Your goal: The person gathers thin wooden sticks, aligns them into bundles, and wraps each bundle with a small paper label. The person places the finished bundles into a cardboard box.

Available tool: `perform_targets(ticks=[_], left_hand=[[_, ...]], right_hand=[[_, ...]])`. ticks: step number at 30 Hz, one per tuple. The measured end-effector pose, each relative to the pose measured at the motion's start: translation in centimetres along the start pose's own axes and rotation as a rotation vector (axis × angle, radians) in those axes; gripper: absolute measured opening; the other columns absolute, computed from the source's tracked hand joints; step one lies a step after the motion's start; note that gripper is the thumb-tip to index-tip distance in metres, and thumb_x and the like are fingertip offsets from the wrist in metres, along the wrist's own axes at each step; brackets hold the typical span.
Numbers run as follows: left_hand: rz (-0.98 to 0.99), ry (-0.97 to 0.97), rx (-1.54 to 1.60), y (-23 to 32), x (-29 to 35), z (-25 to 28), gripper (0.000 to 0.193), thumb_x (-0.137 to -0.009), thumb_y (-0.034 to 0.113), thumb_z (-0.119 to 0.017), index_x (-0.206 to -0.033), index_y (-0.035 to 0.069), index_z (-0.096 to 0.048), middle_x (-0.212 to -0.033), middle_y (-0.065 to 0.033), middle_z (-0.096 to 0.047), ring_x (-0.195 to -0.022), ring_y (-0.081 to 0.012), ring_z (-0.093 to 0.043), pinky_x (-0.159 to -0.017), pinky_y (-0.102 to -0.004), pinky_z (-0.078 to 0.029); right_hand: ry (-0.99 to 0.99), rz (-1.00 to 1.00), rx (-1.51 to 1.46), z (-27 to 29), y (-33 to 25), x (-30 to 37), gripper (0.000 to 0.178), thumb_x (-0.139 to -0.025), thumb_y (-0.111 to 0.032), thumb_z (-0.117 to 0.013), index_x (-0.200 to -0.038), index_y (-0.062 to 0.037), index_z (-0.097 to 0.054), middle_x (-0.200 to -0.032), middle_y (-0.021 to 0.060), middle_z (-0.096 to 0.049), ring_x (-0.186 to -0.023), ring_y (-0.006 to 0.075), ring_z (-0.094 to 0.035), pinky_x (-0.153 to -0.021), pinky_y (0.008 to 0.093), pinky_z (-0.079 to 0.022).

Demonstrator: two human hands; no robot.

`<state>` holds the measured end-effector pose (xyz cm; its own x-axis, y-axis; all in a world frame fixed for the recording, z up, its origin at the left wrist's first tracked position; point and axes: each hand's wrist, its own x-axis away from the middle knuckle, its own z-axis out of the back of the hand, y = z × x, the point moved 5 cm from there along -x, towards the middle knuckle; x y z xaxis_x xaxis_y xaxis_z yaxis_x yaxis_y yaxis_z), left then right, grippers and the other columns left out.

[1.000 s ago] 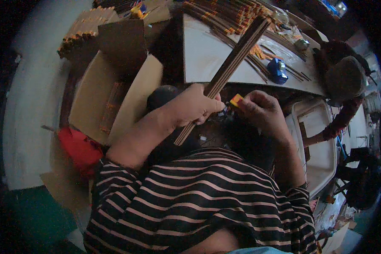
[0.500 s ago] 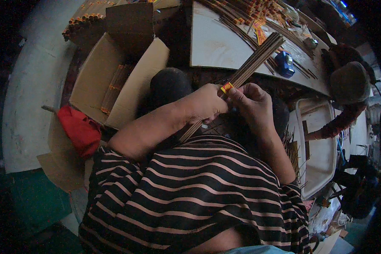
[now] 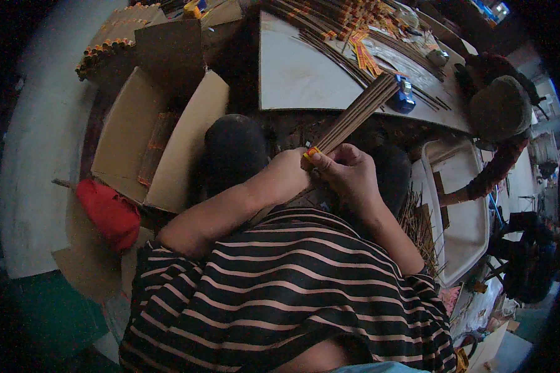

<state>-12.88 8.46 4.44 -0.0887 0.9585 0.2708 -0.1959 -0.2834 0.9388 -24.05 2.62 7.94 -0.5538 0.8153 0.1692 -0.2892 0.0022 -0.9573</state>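
Observation:
A bundle of thin brown incense sticks slants up and to the right from between my hands. My left hand is wrapped round its lower part. A small yellow and red paper band sits on the sticks just above that grip. My right hand pinches at this band, its thumb lying against the paper and its fingers curled behind. The fingertips of the left hand are mostly hidden.
Ahead stands a white table with loose sticks, labelled bundles and a blue device. On the left are an open cardboard box holding bundles and a red cloth. At right, a person's arm reaches into a white tub.
Both hands and the bundle have shifted slightly left and down in the picture, as has most of the surroundings. The right thumb still presses the paper band.

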Motion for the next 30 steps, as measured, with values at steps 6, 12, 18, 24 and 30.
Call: perform_targets(ticks=[6,12,18,24,30], left_hand=[[0.157,-0.039,-0.047,1.1,1.1,-0.6,0.032,-0.074,0.007,-0.056,-0.105,-0.003,-0.053,-0.088,-0.0166,-0.062,-0.082,-0.0269,-0.059,-0.073,-0.0324,-0.045],[0.275,-0.087,0.045,3.3,1.7,-0.7,0.029,-0.073,0.006,-0.056,-0.101,-0.002,-0.054,-0.082,-0.0107,-0.061,-0.073,-0.0178,-0.057,-0.066,-0.0293,-0.045],[0.089,-0.057,0.080,0.3,0.7,-1.0,0.032,-0.073,0.008,-0.057,-0.102,-0.003,-0.054,-0.089,-0.0146,-0.061,-0.081,-0.0216,-0.057,-0.075,-0.0303,-0.043],[0.133,-0.050,0.007,0.4,1.2,-1.0,0.038,-0.073,0.011,-0.056,-0.106,-0.007,-0.048,-0.095,-0.0189,-0.059,-0.088,-0.0262,-0.057,-0.079,-0.0318,-0.043],[0.204,-0.152,0.230,2.6,2.9,-1.0,0.036,-0.079,0.018,-0.049,-0.106,-0.005,-0.044,-0.074,-0.0083,-0.053,-0.065,-0.0147,-0.052,-0.060,-0.0239,-0.044]], right_hand=[[-0.046,-0.101,-0.046,0.1,0.7,0.4,0.025,-0.075,-0.020,-0.070,-0.073,0.0006,-0.056,-0.064,0.0011,-0.055,-0.056,0.0066,-0.048,-0.049,0.0211,-0.041],[-0.088,-0.139,-0.116,0.2,0.3,0.8,0.023,-0.075,-0.019,-0.070,-0.071,-0.0004,-0.056,-0.064,0.0006,-0.055,-0.055,0.0059,-0.047,-0.049,0.0194,-0.038],[-0.089,-0.183,-0.078,-0.1,0.2,0.7,0.023,-0.075,-0.018,-0.070,-0.070,-0.0004,-0.055,-0.064,0.0010,-0.055,-0.056,0.0057,-0.047,-0.049,0.0193,-0.038],[-0.100,-0.177,-0.091,0.0,0.3,0.6,0.024,-0.075,-0.019,-0.070,-0.070,-0.0007,-0.056,-0.064,0.0005,-0.055,-0.055,0.0057,-0.046,-0.049,0.0191,-0.038],[-0.119,-0.190,-0.074,0.6,0.5,0.8,0.023,-0.075,-0.019,-0.070,-0.072,-0.0009,-0.056,-0.063,-0.0009,-0.053,-0.055,0.0050,-0.045,-0.048,0.0184,-0.036]])
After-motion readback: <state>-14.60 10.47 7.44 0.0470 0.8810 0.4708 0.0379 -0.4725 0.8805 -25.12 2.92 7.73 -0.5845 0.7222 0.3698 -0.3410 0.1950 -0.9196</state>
